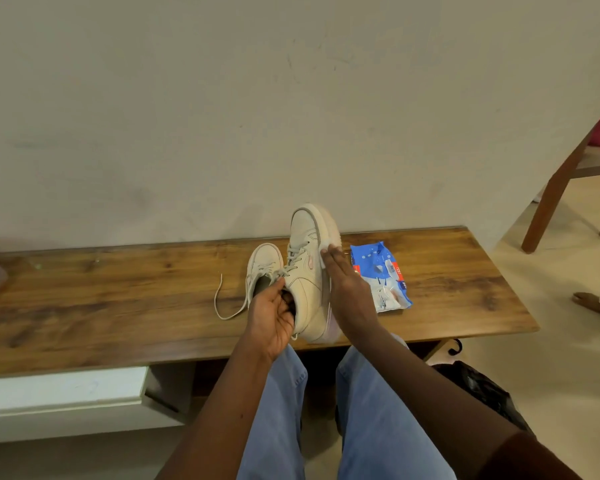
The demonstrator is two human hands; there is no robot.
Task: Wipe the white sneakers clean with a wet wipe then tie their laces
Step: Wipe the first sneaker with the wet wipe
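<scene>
Two white sneakers: the raised sneaker [307,271] is held toe-up over the wooden bench [118,289], the left hand [272,317] gripping its collar, fingers curled into the opening. Against its sole edge the right hand [345,285] presses a wet wipe [323,258] with straight fingers. Just left of it sits the second sneaker [262,263] (its lace [226,318] trailing loose); just right lies the blue wipes pack [383,275].

**Sneakers and wipes pack on the worktop**

The first sneaker [264,259] lies on the worktop [118,289] near its middle. Just right of it the second sneaker [307,282] is held, toe toward the wall, between the left hand [271,318] and right hand [345,284]. The wipes pack [383,277] lies right of both.
</scene>
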